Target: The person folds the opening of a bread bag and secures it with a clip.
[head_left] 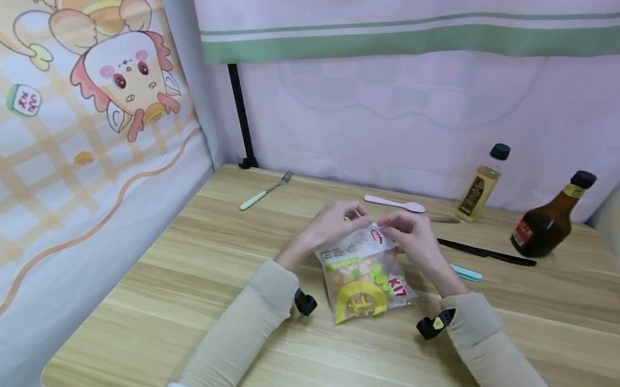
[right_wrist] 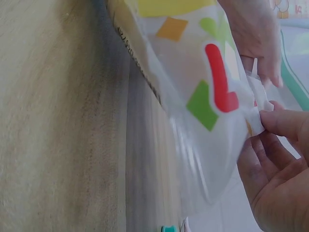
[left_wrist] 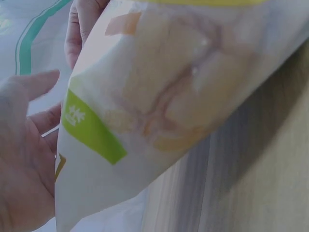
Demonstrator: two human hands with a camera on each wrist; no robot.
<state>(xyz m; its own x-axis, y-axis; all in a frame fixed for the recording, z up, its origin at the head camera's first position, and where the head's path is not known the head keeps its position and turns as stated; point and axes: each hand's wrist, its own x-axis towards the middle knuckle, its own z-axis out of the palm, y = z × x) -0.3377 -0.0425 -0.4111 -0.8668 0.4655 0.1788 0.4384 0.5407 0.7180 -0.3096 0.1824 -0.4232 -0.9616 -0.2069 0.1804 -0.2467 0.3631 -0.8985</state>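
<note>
A clear plastic bag of food pieces, with a white printed top band and a yellow patch, is tilted up from the table between both hands. My right hand pinches its top edge; in the right wrist view the thumb presses the crumpled white edge against the fingers. My left hand is at the other side of the top edge. In the left wrist view the left thumb is straight and apart from the bag, while the left fingertips pass behind its edge and are hidden.
A green-handled fork lies at the back left. Behind the hands are a pink spoon, a black knife and a turquoise handle. An amber oil bottle and a brown sauce bottle stand at the back right.
</note>
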